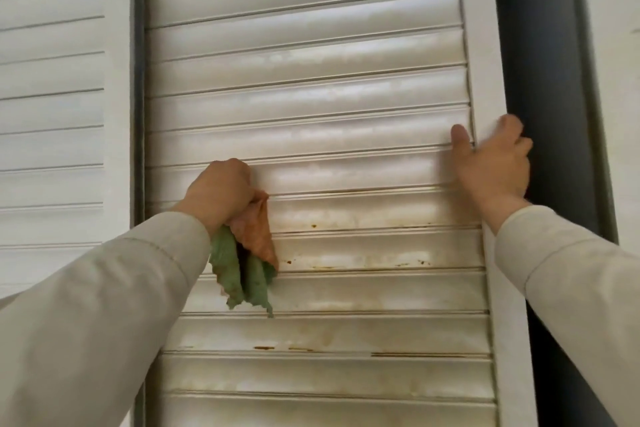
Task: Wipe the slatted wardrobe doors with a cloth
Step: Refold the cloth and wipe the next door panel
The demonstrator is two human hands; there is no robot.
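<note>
Now cloth (247, 253) against slatted door (311, 107).

cloth (249, 263): green, orange | slatted door (311, 80): white, brown-stained | sleeves (104, 305): beige

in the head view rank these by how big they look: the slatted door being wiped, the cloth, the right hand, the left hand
1. slatted door, by far the largest.
2. cloth, hanging from the left hand.
3. right hand and left hand: these look about alike, so I would not rank them.
</note>
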